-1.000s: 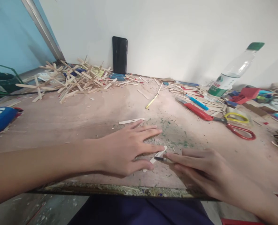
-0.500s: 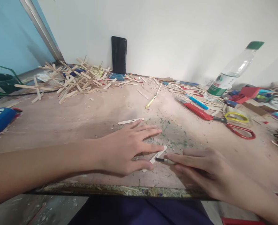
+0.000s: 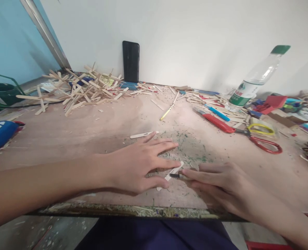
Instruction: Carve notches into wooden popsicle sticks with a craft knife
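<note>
A wooden craft stick (image 3: 176, 169) lies slanted on the table, under the fingertip and thumb of my left hand (image 3: 146, 163). That hand is flat with its fingers spread, pressing the stick at both ends. My right hand (image 3: 221, 182) is closed around a small craft knife (image 3: 175, 176), whose dark blade touches the middle of the stick. The knife's handle is mostly hidden by my fingers. Beyond my left fingertips rests another craft stick (image 3: 140, 135) with a small slot in it.
Piled craft sticks (image 3: 88, 90) lie at the back left, near a phone (image 3: 130, 61) leaning on the wall. On the right are a red utility knife (image 3: 217, 123), scissors (image 3: 265, 144) and a tilted water bottle (image 3: 247, 91). A blue packet (image 3: 0, 135) sits far left.
The knife blade has shifted slightly left and up along the stick with my right hand. My left hand keeps its place on the stick.
</note>
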Tool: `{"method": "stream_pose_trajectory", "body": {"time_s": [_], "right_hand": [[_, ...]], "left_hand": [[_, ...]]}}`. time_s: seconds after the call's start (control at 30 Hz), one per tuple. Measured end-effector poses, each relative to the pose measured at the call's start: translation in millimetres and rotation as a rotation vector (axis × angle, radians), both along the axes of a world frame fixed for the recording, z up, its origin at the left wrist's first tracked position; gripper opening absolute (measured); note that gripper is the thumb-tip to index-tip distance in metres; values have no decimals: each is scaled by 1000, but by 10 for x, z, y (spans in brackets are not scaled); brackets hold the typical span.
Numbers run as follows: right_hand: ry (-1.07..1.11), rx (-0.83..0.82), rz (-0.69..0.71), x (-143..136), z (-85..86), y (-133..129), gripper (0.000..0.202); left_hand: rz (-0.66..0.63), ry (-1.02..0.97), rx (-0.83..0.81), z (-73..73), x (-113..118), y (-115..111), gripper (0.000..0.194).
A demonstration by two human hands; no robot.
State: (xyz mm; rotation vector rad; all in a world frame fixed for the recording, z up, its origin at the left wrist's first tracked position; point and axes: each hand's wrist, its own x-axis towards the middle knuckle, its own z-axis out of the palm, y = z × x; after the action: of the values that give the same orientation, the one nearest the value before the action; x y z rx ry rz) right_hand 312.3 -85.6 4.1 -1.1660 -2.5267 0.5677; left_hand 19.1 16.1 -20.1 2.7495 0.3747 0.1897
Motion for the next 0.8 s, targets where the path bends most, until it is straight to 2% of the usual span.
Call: {"method": "stream_pose_trajectory", "body": {"time_s": [0.2, 0.43, 0.8], "right_hand": [[-37, -23, 46, -60, -6, 20, 29], [77, 11, -12, -42, -16, 2, 30], [50, -32, 17, -22, -30, 13, 29]], "left_hand": [[-4, -32, 19, -10, -1, -2, 55], [-16, -39, 34, -20, -18, 8, 56], [-4, -63, 83, -14, -23, 14, 59]]}}
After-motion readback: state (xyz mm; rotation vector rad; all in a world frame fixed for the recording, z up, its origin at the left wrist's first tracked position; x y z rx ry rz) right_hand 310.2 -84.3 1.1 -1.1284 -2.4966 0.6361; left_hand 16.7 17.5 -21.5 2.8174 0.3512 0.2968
